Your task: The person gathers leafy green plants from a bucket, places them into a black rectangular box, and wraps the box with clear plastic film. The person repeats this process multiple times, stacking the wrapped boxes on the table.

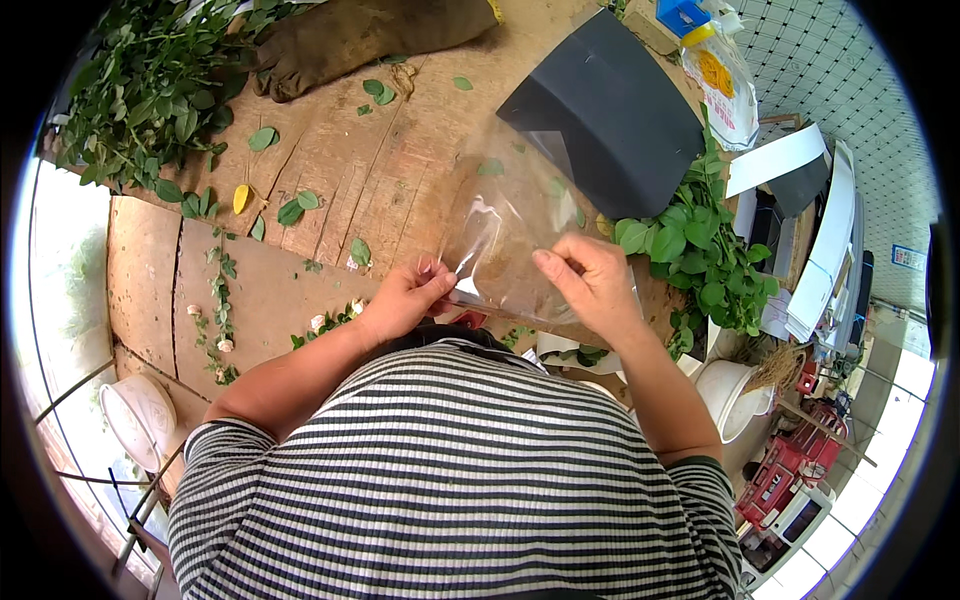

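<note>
A clear plastic sheet or sleeve [502, 247] lies over the near part of the wooden table [360, 172], its lower edge close to my body. My left hand [412, 294] pinches its near left corner between thumb and fingers. On the right, my right hand [589, 277] has its fingers curled on the same plastic near its right side. Beyond the plastic, a dark grey sheet [615, 105] rests on the table, partly under its far edge. Leafy green stems [705, 240] lie to the right of my right hand.
A heap of leafy stems [150, 105] fills the far left, beside a soiled long work glove [360, 37]. Loose leaves dot the tabletop. A bag with yellow bands [720, 82] is at the back right, above white strips [821, 247]. White buckets [731, 397] stand below table height.
</note>
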Demonstrator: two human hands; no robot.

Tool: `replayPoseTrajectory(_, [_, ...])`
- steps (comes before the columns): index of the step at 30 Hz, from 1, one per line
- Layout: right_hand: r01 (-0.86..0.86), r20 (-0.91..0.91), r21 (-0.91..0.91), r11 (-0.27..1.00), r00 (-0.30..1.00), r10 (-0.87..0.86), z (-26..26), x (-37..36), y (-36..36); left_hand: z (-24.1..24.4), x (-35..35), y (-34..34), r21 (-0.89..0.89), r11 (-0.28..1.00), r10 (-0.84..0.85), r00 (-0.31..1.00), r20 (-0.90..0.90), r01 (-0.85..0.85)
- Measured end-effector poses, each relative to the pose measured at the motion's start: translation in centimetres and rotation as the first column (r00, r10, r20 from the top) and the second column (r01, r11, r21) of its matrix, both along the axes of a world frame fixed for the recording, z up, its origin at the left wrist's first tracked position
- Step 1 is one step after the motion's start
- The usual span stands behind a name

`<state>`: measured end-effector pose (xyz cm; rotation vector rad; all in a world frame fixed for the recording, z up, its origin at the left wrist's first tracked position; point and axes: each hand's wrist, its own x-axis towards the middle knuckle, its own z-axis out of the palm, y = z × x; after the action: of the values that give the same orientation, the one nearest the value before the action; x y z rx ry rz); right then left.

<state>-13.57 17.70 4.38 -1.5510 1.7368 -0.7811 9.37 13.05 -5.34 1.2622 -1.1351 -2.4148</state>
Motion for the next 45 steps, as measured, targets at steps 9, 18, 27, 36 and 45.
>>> replayPoseTrajectory(9, [-0.143,-0.44,-0.02,0.989,0.89,0.12,9.4,-7.6,-9.4,1.1,2.8,-2.1,-0.362,0.666,-0.405,0.723,0.56,0.653])
replayPoseTrajectory(18, [-0.118,-0.433,0.097,0.988,0.889,0.149,8.2,-13.4,-13.8,6.7,-6.3,-13.7,-0.953,0.296,0.056,0.995,0.081,0.061])
replayPoseTrajectory(27, [-0.096,-0.321,0.164,0.982,0.936,0.145,5.9,-15.7,-15.1,4.4,-14.3,-18.6,-0.7,0.688,0.015,0.968,-0.252,-0.193])
replayPoseTrajectory(36, [-0.096,0.086,0.172,0.98,0.993,0.082,0.7,-18.2,-16.0,5.7,-14.2,-19.8,-0.694,0.712,-0.001,0.989,-0.149,-0.104])
replayPoseTrajectory(45, [0.028,-0.005,0.216,0.976,1.0,-0.028,0.6,-18.3,-16.6,12.8,-22.4,-25.5,-0.971,-0.143,-0.243,0.945,0.221,0.19])
